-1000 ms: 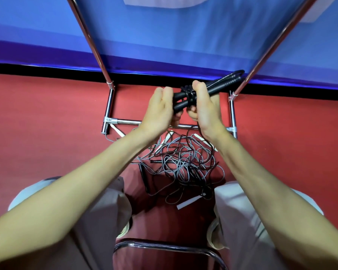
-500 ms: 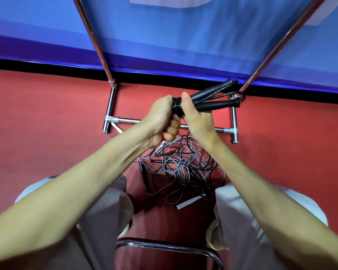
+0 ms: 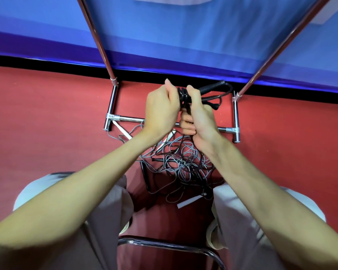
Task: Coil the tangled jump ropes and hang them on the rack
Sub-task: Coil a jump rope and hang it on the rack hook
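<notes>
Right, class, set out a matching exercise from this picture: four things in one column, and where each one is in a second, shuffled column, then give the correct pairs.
Things
1. black jump rope
2. tangled ropes
3. white handle
4. rack base bar

Places
A. heaped on the red floor between the knees
B. lying alone at the near edge of the tangle
C. gripped by both the left hand and the right hand
D. running across the floor beyond the tangle

Pairs: 1-C, 2-A, 3-B, 4-D
</notes>
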Action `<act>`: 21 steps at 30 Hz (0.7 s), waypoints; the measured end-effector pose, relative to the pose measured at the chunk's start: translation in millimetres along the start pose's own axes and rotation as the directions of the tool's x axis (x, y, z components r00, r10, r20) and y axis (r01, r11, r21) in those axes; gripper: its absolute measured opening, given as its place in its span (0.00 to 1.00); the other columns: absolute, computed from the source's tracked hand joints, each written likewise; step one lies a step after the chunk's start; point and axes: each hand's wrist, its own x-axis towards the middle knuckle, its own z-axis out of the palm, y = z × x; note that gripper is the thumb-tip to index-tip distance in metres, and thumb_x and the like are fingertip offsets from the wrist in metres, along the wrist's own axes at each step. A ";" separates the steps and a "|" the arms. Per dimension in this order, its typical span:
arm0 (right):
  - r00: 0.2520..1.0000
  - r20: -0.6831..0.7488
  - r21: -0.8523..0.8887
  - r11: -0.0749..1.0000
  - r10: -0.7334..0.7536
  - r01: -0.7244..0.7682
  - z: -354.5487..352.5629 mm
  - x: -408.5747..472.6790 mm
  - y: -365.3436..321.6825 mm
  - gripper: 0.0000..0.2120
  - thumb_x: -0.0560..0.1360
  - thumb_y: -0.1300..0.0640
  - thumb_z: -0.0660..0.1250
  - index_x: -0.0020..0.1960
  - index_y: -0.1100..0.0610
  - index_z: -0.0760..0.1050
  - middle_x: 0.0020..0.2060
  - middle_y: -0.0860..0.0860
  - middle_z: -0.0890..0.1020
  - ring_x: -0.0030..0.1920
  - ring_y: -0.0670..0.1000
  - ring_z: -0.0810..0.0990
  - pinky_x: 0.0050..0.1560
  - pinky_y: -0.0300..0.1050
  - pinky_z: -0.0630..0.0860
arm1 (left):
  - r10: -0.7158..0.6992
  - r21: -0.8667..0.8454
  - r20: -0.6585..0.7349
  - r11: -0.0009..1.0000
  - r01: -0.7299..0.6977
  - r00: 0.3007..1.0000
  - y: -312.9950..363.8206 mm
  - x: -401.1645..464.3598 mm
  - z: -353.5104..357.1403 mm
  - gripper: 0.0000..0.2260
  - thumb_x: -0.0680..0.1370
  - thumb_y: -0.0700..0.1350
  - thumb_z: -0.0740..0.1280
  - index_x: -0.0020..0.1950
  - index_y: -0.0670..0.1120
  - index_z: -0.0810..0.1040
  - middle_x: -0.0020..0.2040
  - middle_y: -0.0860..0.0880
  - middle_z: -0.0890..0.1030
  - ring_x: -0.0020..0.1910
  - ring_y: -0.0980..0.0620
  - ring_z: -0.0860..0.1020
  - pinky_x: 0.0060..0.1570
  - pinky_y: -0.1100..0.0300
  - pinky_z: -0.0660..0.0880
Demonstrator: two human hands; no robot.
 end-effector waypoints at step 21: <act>0.892 0.243 -0.276 0.855 -0.380 0.440 -21.4 5.7 -14.4 0.24 0.84 0.52 0.52 0.31 0.59 0.69 0.16 0.44 0.64 0.18 0.42 0.61 0.23 0.30 0.59 | -0.050 -0.452 0.226 0.879 0.151 0.973 2.2 -3.9 -6.0 0.22 0.79 0.58 0.49 0.40 0.41 0.67 0.28 0.47 0.72 0.24 0.51 0.67 0.25 0.58 0.65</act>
